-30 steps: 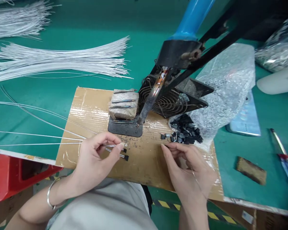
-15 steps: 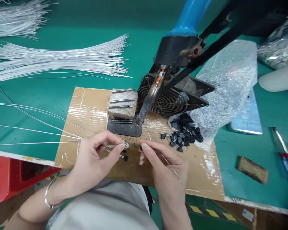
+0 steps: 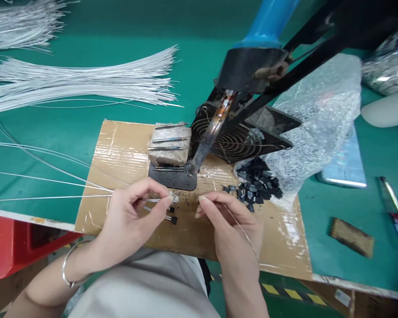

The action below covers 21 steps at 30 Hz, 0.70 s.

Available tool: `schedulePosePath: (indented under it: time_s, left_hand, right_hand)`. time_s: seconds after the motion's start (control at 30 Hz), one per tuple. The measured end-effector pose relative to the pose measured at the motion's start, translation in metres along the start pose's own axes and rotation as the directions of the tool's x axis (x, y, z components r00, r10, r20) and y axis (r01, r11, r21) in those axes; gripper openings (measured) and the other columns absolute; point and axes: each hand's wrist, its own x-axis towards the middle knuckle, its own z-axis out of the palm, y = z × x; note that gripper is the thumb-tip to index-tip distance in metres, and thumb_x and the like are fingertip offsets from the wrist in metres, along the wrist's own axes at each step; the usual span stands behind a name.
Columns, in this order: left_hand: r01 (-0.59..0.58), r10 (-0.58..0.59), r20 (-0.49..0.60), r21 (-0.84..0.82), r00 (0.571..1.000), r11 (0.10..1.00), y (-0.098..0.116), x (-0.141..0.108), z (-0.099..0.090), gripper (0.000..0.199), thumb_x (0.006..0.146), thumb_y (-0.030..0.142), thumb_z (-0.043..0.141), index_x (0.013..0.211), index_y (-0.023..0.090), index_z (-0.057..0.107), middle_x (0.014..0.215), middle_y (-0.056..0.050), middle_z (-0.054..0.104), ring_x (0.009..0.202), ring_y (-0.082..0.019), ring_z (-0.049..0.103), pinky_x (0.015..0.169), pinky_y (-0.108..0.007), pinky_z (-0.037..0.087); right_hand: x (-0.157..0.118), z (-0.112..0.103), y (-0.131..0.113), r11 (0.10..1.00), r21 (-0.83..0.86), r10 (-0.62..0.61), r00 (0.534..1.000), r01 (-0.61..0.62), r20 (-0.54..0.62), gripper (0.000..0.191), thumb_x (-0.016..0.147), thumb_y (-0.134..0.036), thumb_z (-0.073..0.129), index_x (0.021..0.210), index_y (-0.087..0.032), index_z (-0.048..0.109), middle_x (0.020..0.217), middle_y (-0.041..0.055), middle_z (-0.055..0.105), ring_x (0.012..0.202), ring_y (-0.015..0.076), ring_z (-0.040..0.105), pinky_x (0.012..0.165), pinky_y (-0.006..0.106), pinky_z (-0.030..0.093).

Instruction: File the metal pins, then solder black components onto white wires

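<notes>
**Close Work, Lower Center**

The left hand (image 3: pixel 129 225), lower center-left, pinches white wires (image 3: pixel 53 198) between thumb and forefinger — black-capped ends (image 3: pixel 173 220) just below its fingertips. At lower center, the right hand (image 3: pixel 237 247) draws its fingers together, a thin strand (image 3: pixel 242 229) running through; whether they grip more cannot be told. Small black pieces (image 3: pixel 257 179) lie piled right of center.

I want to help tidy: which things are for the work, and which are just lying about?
Probably for the work: white wires in the left fingers, thin wire in the right fingers, black pieces, soldering iron.

Probably just lying about: blue phone, screwdriver, brown block.
</notes>
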Motion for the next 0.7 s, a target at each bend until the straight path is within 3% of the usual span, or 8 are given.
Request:
schedulePosePath:
  time_s: [0.13,0.23,0.4,0.53,0.7]
  left_hand:
    - [-0.006,0.006,0.008,0.004,1.000,1.000,0.001,0.001,0.001,0.008,0.090,0.017,0.070,0.083,0.020,0.071,0.083,0.000,0.076,0.071,-0.012,0.064,0.064,-0.021,0.049]
    - [-0.010,0.010,0.011,-0.018,1.000,1.000,0.001,0.001,0.001,0.009,0.090,0.015,0.069,0.082,0.020,0.070,0.083,0.000,0.076,0.074,-0.012,0.066,0.067,-0.020,0.050]
    - [-0.016,0.017,0.029,-0.026,0.999,1.000,0.004,0.002,0.003,0.011,0.090,0.013,0.068,0.082,0.020,0.069,0.085,0.000,0.076,0.078,-0.012,0.068,0.071,-0.020,0.052]
    - [-0.026,0.026,0.037,-0.016,0.999,1.000,0.006,0.003,0.004,0.011,0.090,0.012,0.067,0.082,0.020,0.069,0.083,0.000,0.076,0.077,-0.012,0.068,0.070,-0.020,0.052]
    - [-0.007,0.008,0.053,-0.036,0.999,0.999,0.007,0.003,0.007,0.011,0.089,0.013,0.067,0.081,0.019,0.069,0.084,-0.001,0.076,0.078,-0.013,0.069,0.071,-0.021,0.053]
  right_hand:
    - [0.001,-0.001,0.001,0.996,-0.067,-0.059,0.998,0.058,-0.016,0.003,0.086,-0.031,0.081,0.087,-0.029,0.083,0.063,-0.0042,0.068,0.055,0.0068,0.059,0.056,0.016,0.051]
    - [0.001,-0.002,0.002,0.993,-0.072,-0.092,0.995,0.094,0.033,0.008,0.089,-0.032,0.079,0.094,-0.032,0.085,0.074,-0.0022,0.074,0.062,0.0082,0.065,0.061,0.018,0.056]
    - [0.002,-0.004,0.001,0.998,0.058,0.023,0.999,-0.026,0.039,0.008,0.082,-0.033,0.086,0.088,-0.029,0.084,0.082,0.0005,0.080,0.064,0.0145,0.075,0.066,0.026,0.066]
    - [0.000,-0.001,-0.003,0.992,0.102,0.076,0.997,-0.076,0.012,0.012,0.078,-0.035,0.089,0.082,-0.025,0.083,0.073,0.0009,0.079,0.059,0.0159,0.075,0.059,0.025,0.066]
    - [-0.002,0.009,-0.007,0.983,0.157,0.074,0.992,-0.090,0.102,0.008,0.085,-0.033,0.083,0.082,-0.025,0.081,0.054,-0.0033,0.070,0.044,0.0105,0.065,0.048,0.018,0.058]
